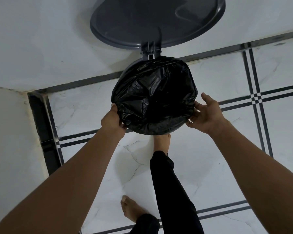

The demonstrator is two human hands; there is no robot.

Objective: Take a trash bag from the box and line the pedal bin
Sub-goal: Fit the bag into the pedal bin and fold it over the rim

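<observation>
Floor: glossy white marble-look tile [201,166] with thin paired black inlay lines crossing in a grid. White wall [41,39] behind the bin, dark skirting strip along its base. At left a white block juts out, with a black strip beside it on the floor.

Round grey plastic pedal bin [128,69] stands on the floor against the wall. Only a sliver of its rim shows at upper left. Its round grey lid [152,19] is swung up on the rear hinge and leans toward the wall.

Crinkled black plastic trash bag [154,95] sits in the bin, with its mouth folded over the rim nearly all the way round. Interior sags into a dark hollow; nothing else visible inside.

My left hand [112,119] is at the near-left rim, fingers curled under and gripping the folded bag edge. My right hand [205,114] is at the near-right rim, palm toward the bin, fingers mostly spread; the thumb and lower fingers touch the bag edge, and I can't tell if it pinches.

My right bare foot [161,143] reaches under the bin's front edge, black trouser leg behind it; pedal hidden. Left bare foot [130,210] is flat on the tile nearer me.
</observation>
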